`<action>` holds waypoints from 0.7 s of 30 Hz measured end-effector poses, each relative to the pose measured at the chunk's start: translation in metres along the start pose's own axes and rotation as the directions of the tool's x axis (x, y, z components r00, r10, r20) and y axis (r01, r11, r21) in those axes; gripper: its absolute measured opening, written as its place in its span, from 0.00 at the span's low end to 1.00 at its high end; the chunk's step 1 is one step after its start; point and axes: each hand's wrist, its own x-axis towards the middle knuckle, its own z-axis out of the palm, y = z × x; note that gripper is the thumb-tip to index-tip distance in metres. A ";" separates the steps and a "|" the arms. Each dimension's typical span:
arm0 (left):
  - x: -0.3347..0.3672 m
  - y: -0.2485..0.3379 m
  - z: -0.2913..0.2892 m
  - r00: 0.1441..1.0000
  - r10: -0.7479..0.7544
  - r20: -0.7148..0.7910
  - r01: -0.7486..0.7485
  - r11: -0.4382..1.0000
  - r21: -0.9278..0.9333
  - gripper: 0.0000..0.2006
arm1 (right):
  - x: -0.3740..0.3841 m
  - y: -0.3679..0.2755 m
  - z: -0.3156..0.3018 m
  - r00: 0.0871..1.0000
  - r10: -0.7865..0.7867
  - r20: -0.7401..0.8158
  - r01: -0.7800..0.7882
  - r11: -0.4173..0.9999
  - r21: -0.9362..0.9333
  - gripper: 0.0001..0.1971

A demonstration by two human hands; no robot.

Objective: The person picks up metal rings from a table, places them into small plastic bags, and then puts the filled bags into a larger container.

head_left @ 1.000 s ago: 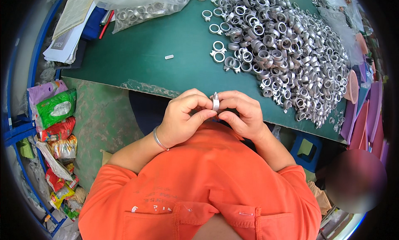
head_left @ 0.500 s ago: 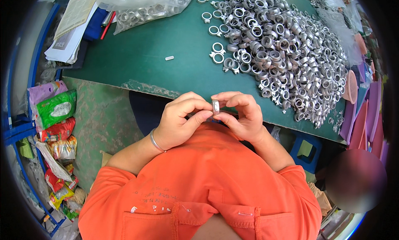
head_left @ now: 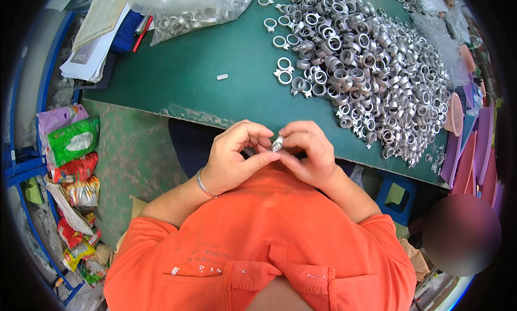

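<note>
Between my two hands, close to my chest at the table's near edge, is a small silver metal ring [head_left: 277, 143]. The fingertips of my right hand [head_left: 311, 152] pinch it from the right. My left hand [head_left: 232, 152], with a bangle on its wrist, curls in from the left, its thumb at the ring's lower side and its index finger lifted a little off it. Fingers cover part of the ring. Beyond my hands, a large pile of similar metal rings [head_left: 371, 69] with small lugs spreads over the green table [head_left: 177, 79].
A small pale rectangular piece [head_left: 222, 77] lies alone on the table. Further back sit a clear plastic bag [head_left: 199, 15] of rings, a red pen [head_left: 142, 34] and papers [head_left: 97, 47]. Colourful packets [head_left: 74, 141] fill a blue rack at left. Someone's blurred head [head_left: 460, 234] is at lower right.
The ring has been turned and tilted between my fingers, from upright to slanting. My left index finger has lifted away from it, while the right fingers keep their pinch.
</note>
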 end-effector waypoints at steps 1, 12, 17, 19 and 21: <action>0.000 -0.001 0.000 1.000 0.028 -0.010 -0.028 0.999 0.024 0.09 | 0.001 -0.003 0.000 0.999 -0.040 0.002 0.040 0.998 -0.049 0.14; -0.025 -0.040 -0.009 0.982 -0.178 0.063 0.130 0.880 0.457 0.07 | 0.051 0.025 -0.007 0.999 0.015 0.039 0.014 0.753 -0.658 0.05; -0.019 -0.041 -0.008 0.980 -0.136 0.143 0.055 0.885 0.461 0.08 | 0.060 0.036 -0.005 0.996 0.028 0.081 0.044 0.647 -0.761 0.06; -0.018 -0.031 -0.009 0.974 -0.185 0.132 0.138 0.942 0.304 0.06 | 0.051 0.032 -0.008 0.995 -0.003 0.098 0.069 0.722 -0.688 0.07; -0.016 -0.023 -0.011 0.977 -0.195 0.087 0.182 0.973 0.139 0.05 | 0.042 0.018 -0.008 0.997 0.031 0.077 0.011 0.869 -0.494 0.06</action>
